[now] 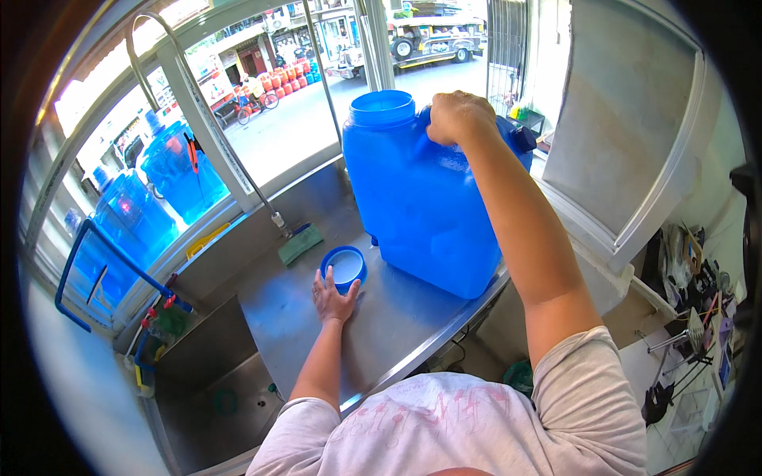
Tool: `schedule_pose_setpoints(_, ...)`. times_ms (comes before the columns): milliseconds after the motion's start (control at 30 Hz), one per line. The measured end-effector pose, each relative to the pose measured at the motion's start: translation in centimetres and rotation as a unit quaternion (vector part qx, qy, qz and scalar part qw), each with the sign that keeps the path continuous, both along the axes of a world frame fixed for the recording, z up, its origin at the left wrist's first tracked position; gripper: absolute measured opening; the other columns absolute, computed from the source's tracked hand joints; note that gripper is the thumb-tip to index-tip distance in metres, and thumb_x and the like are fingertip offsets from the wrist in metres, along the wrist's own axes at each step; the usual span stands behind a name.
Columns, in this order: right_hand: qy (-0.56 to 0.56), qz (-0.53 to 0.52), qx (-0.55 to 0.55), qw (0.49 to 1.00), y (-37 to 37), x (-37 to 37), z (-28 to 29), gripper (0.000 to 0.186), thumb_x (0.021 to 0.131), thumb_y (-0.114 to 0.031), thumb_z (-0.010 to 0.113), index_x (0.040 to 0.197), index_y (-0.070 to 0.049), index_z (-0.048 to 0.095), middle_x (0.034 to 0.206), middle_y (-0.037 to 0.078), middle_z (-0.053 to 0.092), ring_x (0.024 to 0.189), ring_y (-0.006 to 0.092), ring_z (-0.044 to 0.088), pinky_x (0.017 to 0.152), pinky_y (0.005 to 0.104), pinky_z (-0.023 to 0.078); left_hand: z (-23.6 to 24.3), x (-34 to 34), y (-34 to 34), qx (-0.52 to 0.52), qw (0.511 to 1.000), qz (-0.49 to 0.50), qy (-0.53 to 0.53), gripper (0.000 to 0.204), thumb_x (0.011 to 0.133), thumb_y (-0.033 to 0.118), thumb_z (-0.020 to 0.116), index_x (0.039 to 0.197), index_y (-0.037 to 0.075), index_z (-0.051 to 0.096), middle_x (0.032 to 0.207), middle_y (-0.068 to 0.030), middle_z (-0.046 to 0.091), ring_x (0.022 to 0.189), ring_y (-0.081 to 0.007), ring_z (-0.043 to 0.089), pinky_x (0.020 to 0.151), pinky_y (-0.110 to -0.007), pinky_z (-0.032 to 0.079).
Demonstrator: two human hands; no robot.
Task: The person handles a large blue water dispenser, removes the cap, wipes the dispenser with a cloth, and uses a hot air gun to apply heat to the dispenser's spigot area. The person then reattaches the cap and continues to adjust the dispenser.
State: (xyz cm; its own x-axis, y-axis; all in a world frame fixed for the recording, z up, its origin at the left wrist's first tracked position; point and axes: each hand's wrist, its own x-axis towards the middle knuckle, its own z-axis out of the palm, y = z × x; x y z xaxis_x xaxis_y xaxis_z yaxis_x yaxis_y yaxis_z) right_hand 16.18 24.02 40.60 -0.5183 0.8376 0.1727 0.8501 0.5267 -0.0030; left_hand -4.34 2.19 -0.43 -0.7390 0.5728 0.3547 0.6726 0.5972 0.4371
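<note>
A large blue plastic water container [429, 206] stands on the steel counter with its wide round mouth uncovered. My right hand [459, 117] is wrapped around the handle on its top; the grip itself is partly hidden behind my knuckles. A round blue screw cap [344, 267] lies on the counter left of the container, its pale inside facing up. At the cap's near edge is my left hand [333, 301], fingers and thumb spread and touching its rim. A smaller dark cap [522, 136] sits at the container's upper right.
The steel counter [309, 333] adjoins a deep sink [214, 381] on the left. A brush with green bristles [302, 245] lies by the window wall. A tall curved metal pipe [214, 127] rises there. Blue water bottles [178, 166] stand at the window; blue tubing [131, 266] hangs over the sink.
</note>
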Motion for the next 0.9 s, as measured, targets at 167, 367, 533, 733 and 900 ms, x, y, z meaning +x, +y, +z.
schedule_pose_setpoints(167,0.004,-0.006,0.03,1.0,-0.12,-0.13,0.0,0.035,0.087,-0.026,0.066,0.118,-0.011,0.071,0.12,0.014,0.071,0.113,0.0295,0.067,0.097,0.0427,0.054,0.07,-0.2,0.4,0.011,1.0,-0.001,0.004,0.089,0.08,0.069,0.065,0.148,0.017,0.043,0.154,-0.0195,0.034,0.141,-0.0406,0.034,0.116,-0.05,0.029)
schedule_pose_setpoints(367,0.021,-0.021,0.026,0.999,-0.35,-0.39,0.13,0.032,0.086,-0.015,0.065,0.117,-0.01,0.073,0.121,0.014,0.07,0.115,0.0288,0.067,0.096,0.0408,0.054,0.14,-0.01,0.07,0.016,1.0,-0.005,0.001,0.087,0.081,0.068,0.065,0.147,0.016,0.043,0.153,-0.0203,0.034,0.14,-0.0413,0.035,0.114,-0.052,0.03)
schedule_pose_setpoints(533,0.015,-0.027,0.017,0.999,-0.28,-0.59,0.06,0.032,0.085,-0.015,0.065,0.116,-0.01,0.073,0.119,0.014,0.071,0.113,0.0295,0.068,0.095,0.0415,0.055,0.39,-0.05,0.13,0.009,1.0,-0.001,-0.007,0.087,0.082,0.068,0.065,0.148,0.016,0.042,0.155,-0.0203,0.032,0.14,-0.0411,0.034,0.115,-0.052,0.029)
schedule_pose_setpoints(733,0.015,-0.026,0.039,0.999,-0.35,-0.64,-0.1,0.033,0.084,-0.015,0.066,0.115,-0.01,0.074,0.12,0.013,0.071,0.114,0.029,0.068,0.095,0.0412,0.055,-0.04,-0.36,0.58,0.011,1.0,0.003,-0.012,0.088,0.08,0.069,0.065,0.148,0.017,0.043,0.155,-0.019,0.032,0.141,-0.0408,0.034,0.115,-0.051,0.028)
schedule_pose_setpoints(900,0.003,-0.017,0.029,0.999,0.08,-0.5,-0.2,0.034,0.084,-0.02,0.066,0.116,-0.011,0.073,0.12,0.014,0.071,0.113,0.0296,0.067,0.096,0.0419,0.054,-0.24,-0.25,0.25,0.022,1.0,0.003,-0.008,0.089,0.08,0.069,0.065,0.149,0.017,0.042,0.155,-0.0191,0.032,0.141,-0.0408,0.033,0.116,-0.051,0.027)
